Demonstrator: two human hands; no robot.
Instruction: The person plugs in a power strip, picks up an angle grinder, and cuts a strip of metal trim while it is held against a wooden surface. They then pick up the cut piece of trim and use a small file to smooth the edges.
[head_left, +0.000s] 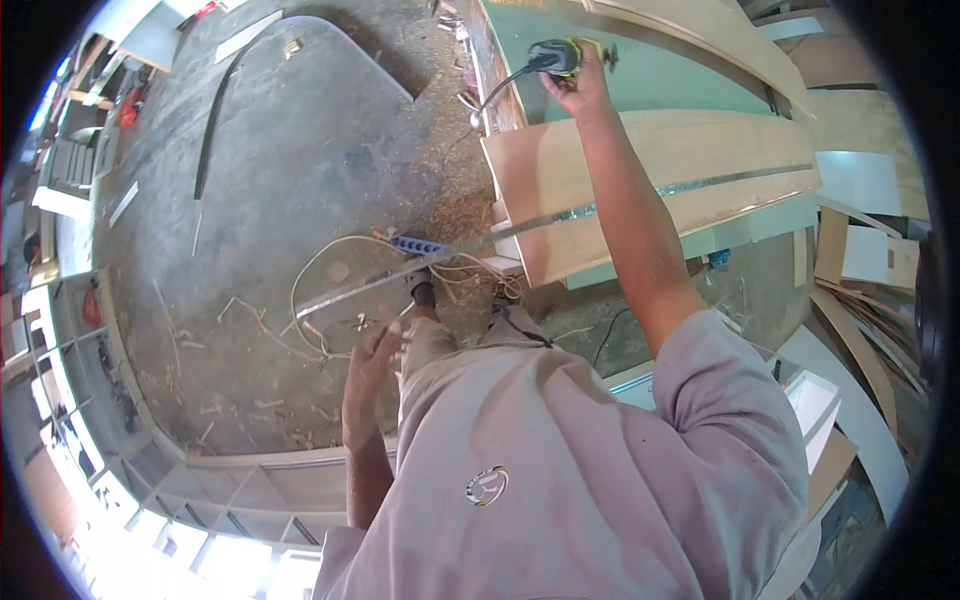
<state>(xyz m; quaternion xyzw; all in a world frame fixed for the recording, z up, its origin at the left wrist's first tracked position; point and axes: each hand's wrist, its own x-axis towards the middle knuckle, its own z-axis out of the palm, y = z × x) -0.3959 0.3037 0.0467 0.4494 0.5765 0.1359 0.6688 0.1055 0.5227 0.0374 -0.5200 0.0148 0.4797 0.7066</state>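
My right hand (575, 88) reaches out over the bench and is closed round a small corded power tool (553, 58), black with yellow-green parts. Its exact kind cannot be made out. The tool is over a pale green panel (690, 75), and its dark cord (497, 92) drops off the bench's left edge. Under my right forearm lies a light wooden board (555, 165), crossed by a long metal strip (520, 228) that sticks out over the floor to the left. Low beside my left thigh, my left hand (370, 370) hangs with loosely bent fingers, somewhat blurred, holding nothing visible.
A blue power strip (418, 245) and a looped pale cable (293, 290) lie by my feet. Wood shavings (455, 190) litter the floor along the bench. A curved dark-edged strip (215, 120) lies farther left. Board offcuts (860, 340) lean at right; an open frame (240, 490) stands behind.
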